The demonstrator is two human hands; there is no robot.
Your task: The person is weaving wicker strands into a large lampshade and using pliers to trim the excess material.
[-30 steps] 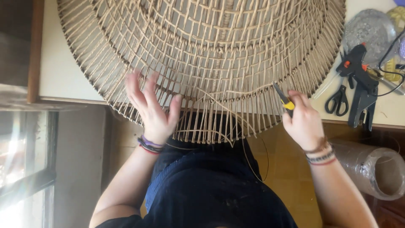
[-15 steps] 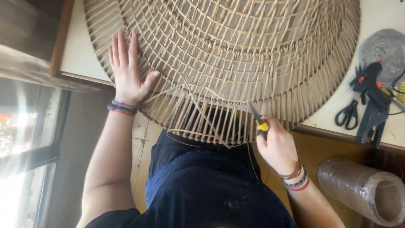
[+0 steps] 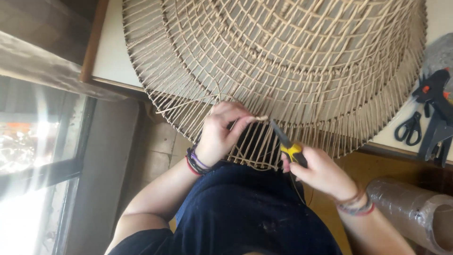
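Head view: a white table [image 3: 111,56] beside a bright window carries a large woven cane shade [image 3: 283,61] | left hand [image 3: 222,134] pinches a loose cane end [image 3: 260,118] at the shade's near rim | right hand [image 3: 321,172] grips yellow-handled cutters [image 3: 285,141], tip just beside that end | best cut close, strand held taut | scissors [image 3: 409,128] right of shade.

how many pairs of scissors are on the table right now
1. The black-handled scissors lie at the table's right edge, beside the black clamp and right of the woven cane shade. More may be hidden beneath it.
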